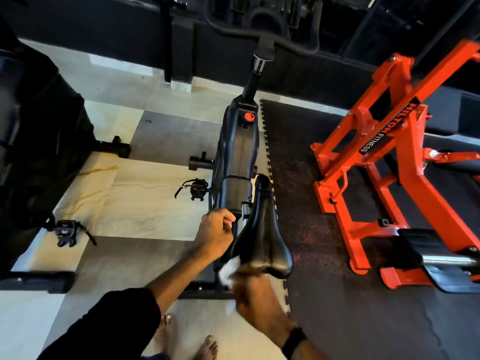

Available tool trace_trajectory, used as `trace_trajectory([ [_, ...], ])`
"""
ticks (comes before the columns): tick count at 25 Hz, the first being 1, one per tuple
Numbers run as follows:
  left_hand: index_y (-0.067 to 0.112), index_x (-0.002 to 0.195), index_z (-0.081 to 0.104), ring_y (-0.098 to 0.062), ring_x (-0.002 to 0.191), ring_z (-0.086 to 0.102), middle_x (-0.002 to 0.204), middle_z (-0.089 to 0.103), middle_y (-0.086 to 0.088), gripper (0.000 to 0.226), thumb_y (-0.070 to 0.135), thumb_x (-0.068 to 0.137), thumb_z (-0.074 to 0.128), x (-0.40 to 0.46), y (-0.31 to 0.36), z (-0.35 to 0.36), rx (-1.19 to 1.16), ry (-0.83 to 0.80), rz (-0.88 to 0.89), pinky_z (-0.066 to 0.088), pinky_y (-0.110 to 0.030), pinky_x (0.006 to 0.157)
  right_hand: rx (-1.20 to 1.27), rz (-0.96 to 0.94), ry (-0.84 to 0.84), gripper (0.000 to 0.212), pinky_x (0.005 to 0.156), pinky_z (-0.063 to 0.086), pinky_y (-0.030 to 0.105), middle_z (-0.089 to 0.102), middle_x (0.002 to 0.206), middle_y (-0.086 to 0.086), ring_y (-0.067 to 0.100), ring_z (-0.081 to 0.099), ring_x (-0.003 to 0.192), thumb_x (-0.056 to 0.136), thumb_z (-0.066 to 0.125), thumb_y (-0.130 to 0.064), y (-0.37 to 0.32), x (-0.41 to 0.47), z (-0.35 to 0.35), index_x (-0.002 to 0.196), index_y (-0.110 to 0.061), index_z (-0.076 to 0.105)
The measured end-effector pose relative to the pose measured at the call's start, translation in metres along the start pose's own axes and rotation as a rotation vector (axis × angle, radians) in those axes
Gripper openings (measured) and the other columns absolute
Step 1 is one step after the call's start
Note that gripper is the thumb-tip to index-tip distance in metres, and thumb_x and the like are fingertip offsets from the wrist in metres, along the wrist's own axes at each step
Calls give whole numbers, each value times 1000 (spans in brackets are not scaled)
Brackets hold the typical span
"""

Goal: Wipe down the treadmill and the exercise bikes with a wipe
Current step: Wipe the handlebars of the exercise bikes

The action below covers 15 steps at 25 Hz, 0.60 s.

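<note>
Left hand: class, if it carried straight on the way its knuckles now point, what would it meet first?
Probably the seat post just ahead of the left hand, under the saddle; depth is unclear, so it might pass beside it to the bike frame.

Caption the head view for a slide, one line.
Right hand wipes the bike saddle with a white wipe.

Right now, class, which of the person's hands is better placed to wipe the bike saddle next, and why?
The right hand: it holds the white wipe against the saddle. The left hand, fingers curled, is beside the saddle with no wipe.
</note>
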<state>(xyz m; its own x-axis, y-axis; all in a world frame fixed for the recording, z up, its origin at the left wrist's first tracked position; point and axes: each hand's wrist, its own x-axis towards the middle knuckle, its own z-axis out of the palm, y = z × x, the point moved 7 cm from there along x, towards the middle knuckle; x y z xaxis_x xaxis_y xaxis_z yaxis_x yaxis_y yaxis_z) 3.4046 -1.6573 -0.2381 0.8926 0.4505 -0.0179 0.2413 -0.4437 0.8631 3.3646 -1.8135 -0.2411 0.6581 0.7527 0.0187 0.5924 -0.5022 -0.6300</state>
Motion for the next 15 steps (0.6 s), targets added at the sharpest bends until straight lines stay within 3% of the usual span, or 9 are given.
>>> trace_trajectory([
  [2, 7, 95, 70, -4, 79, 58, 92, 68, -3, 31, -14, 80, 53, 1, 0, -4, -13, 6, 2, 43, -5, 64, 116, 18, -39, 22, 77, 45, 14, 67, 95, -4, 2, 58, 82, 91, 53, -13, -19, 9, -3, 93, -16, 75],
  [4, 9, 93, 69, -8, 78, 59, 88, 66, 0, 26, -11, 80, 58, 5, -1, -11, -20, 28, 2, 44, -9, 64, 25, 72, 228, 16, 70, 42, 7, 59, 98, -4, -2, 53, 80, 91, 62, -7, -16, 53, -48, 100, -13, 73],
  [6, 12, 88, 68, -14, 76, 62, 83, 64, 1, 27, -11, 79, 56, 9, -4, -17, -34, 62, -24, 48, -17, 62, -186, 131, 364, 22, 72, 38, 7, 57, 108, 3, 9, 55, 92, 89, 64, -6, -7, 103, -91, 110, -11, 71],
  [8, 12, 90, 66, -11, 78, 61, 83, 62, 4, 33, -14, 79, 50, 9, -2, -16, -27, 69, -32, 51, -17, 63, -404, 166, 300, 24, 79, 41, 17, 55, 116, 8, 20, 51, 107, 88, 65, -8, 11, 136, -94, 112, -8, 69],
  [11, 8, 95, 66, -3, 79, 57, 85, 59, 6, 33, -16, 80, 49, 6, 7, -10, -6, 48, -10, 46, -7, 65, -672, 72, 8, 32, 98, 44, 37, 53, 124, 10, 27, 43, 117, 84, 68, -15, 21, 125, -41, 115, -9, 66],
  [13, 6, 97, 66, -3, 79, 56, 87, 60, 5, 32, -17, 80, 51, 6, 8, -9, -7, 55, 0, 45, -5, 67, -566, -50, -13, 30, 94, 49, 42, 60, 114, 10, 26, 47, 110, 76, 72, -12, 15, 87, -15, 106, -10, 70],
  [15, 6, 99, 66, -5, 82, 56, 89, 61, 3, 31, -15, 82, 51, 6, 6, -6, 4, 55, 5, 45, -4, 67, -363, -216, 0, 23, 85, 48, 33, 61, 105, 4, 21, 49, 101, 74, 69, -9, 8, 45, -9, 97, -14, 71],
])
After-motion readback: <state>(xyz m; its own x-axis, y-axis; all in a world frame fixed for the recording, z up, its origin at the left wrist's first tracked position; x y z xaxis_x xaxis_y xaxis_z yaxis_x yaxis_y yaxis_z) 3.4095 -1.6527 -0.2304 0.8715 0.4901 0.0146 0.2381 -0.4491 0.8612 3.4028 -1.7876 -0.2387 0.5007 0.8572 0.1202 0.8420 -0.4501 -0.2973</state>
